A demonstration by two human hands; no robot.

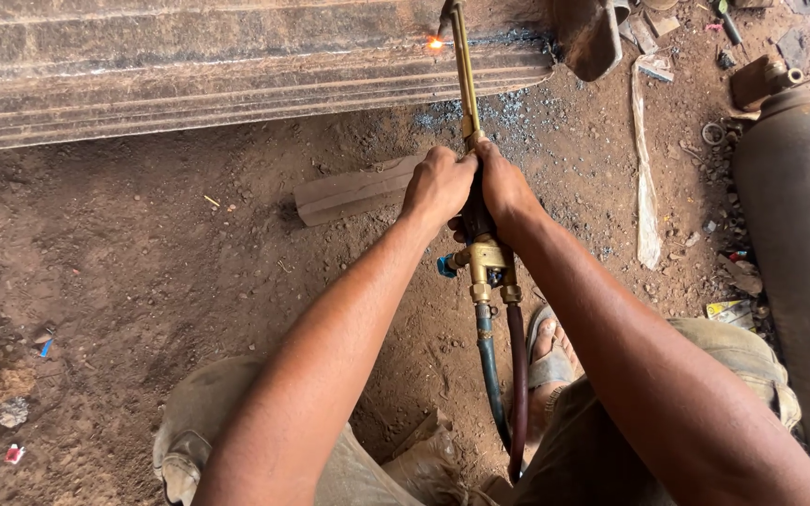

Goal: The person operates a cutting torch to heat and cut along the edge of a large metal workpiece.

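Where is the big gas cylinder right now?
In the head view, the gas cylinder lies on the dirt ground along the right edge, just right of the person's right hand and the brass cutting torch.

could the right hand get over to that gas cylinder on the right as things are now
Probably yes, but not freely. The right hand is wrapped around the cutting torch along with the left hand, so it would have to let go first. The dirt between it and the gas cylinder holds only small scraps.

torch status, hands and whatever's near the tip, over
Left hand and right hand both clamped on brass cutting torch. Tip glowing on rusty steel beam. Scrap plate lies beside the left hand.
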